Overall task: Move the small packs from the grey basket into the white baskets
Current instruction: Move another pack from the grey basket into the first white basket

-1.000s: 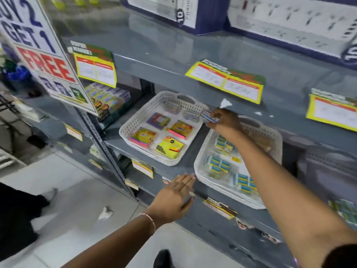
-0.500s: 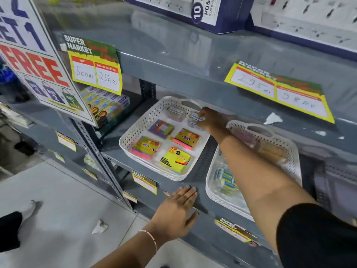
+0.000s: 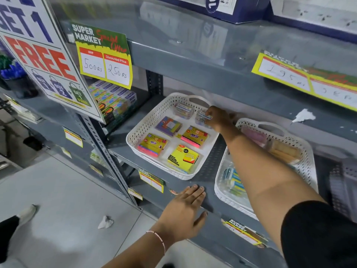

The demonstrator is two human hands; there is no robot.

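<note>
Two white baskets stand side by side on a grey shelf. The left white basket [image 3: 141,128] holds sticky-note packs [image 3: 183,158] and a small clear pack [image 3: 183,110] at its back. My right hand [image 3: 219,118] reaches into that basket's back right corner and grips a small clear pack [image 3: 202,116] with a blue label, low over the basket floor. The right white basket [image 3: 301,151] holds blue-striped small packs [image 3: 232,179] and brownish items; my right forearm crosses it. My left hand [image 3: 185,209] lies flat, fingers apart, on the shelf's front edge. A grey basket [image 3: 345,182] shows at the far right.
The shelf above [image 3: 193,60] hangs low over the baskets and carries yellow price tags [image 3: 105,64]. A large "FREE" sign [image 3: 44,60] stands at the left beside boxed stationery [image 3: 114,99]. Crumpled paper [image 3: 105,222] lies on the floor below.
My right hand has carried the small pack leftward from above the right white basket into the left basket's back right corner. My left hand has settled onto the shelf edge.
</note>
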